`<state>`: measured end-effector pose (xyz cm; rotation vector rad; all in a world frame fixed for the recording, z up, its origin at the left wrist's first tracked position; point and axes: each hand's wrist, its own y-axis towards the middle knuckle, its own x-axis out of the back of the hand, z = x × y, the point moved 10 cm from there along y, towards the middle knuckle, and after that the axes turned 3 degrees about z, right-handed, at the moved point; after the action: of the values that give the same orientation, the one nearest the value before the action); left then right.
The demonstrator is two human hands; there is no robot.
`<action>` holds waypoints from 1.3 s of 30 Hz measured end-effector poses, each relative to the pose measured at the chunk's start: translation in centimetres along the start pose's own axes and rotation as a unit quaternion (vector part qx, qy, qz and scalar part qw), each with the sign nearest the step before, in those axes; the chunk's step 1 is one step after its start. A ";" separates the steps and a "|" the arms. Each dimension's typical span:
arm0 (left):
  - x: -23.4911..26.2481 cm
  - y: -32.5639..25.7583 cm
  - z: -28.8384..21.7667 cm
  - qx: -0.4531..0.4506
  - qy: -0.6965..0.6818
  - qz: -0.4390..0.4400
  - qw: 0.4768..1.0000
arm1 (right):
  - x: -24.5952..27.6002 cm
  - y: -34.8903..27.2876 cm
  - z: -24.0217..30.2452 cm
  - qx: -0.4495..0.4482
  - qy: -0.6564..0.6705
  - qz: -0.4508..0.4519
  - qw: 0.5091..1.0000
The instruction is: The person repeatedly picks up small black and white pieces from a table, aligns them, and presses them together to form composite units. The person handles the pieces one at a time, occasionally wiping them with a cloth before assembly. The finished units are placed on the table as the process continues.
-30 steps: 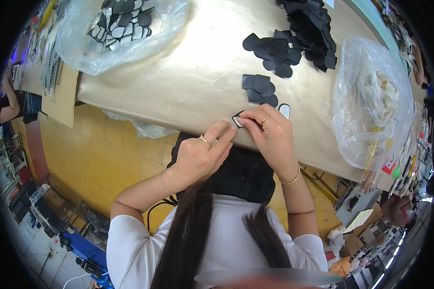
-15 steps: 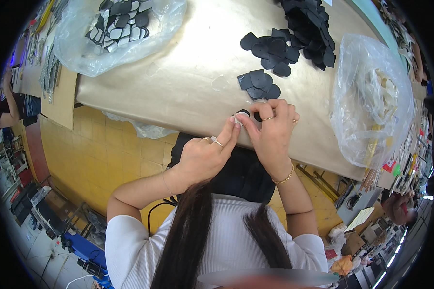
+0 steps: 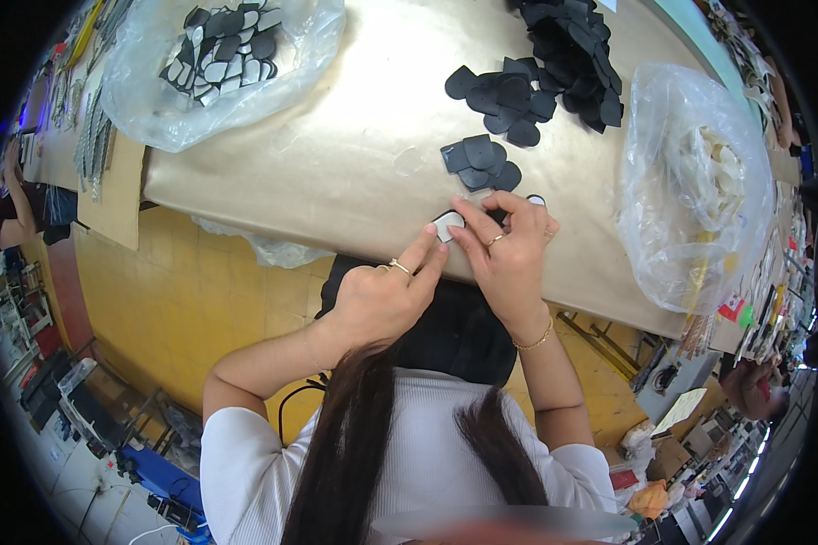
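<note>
The fingertips of both hands meet on a small white-faced, dark-edged piece lying at the near edge of the tan table; the left hand has its forefinger stretched out onto the piece's near side, the other fingers loosely curled, a ring on one of them; the right hand pinches the piece from the far side with thumb and forefinger, its remaining fingers bent over the tabletop; just beyond the right fingers sits a small stack of black cut pieces; farther out from them lies a larger heap of black pieces; well off to the right of the fingers stands a clear plastic bag of pale pieces; far to the left of the fingers, another clear bag holding black and white pieces rests on the table.
</note>
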<state>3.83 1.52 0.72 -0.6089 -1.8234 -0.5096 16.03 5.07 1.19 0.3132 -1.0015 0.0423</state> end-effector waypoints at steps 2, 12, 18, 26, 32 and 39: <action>0.4 0.0 0.7 0.020 -0.073 -0.013 0.997 | 0.0 -0.2 0.4 0.021 -0.008 -0.005 1.000; 0.5 1.3 4.6 0.207 -0.224 -0.043 0.951 | -0.2 1.5 -0.4 -0.037 0.043 0.075 0.996; 0.3 2.3 4.5 0.222 -0.222 -0.041 0.948 | -0.7 3.0 -0.3 -0.050 0.038 0.151 0.986; 0.5 2.6 3.9 0.181 -0.193 -0.059 0.963 | 1.4 1.2 -1.7 -0.083 0.205 0.110 0.969; 1.5 3.1 3.6 0.159 -0.194 -0.040 0.967 | 4.1 -0.4 -7.0 -0.226 0.329 -0.010 0.917; 1.1 6.2 0.8 0.129 -0.166 -0.028 0.977 | 5.3 0.9 -8.0 -0.205 0.262 0.010 0.943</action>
<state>6.83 6.99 1.83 -0.4853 -2.1859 -0.2072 25.33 7.59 1.88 -0.0951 -0.4646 -0.0627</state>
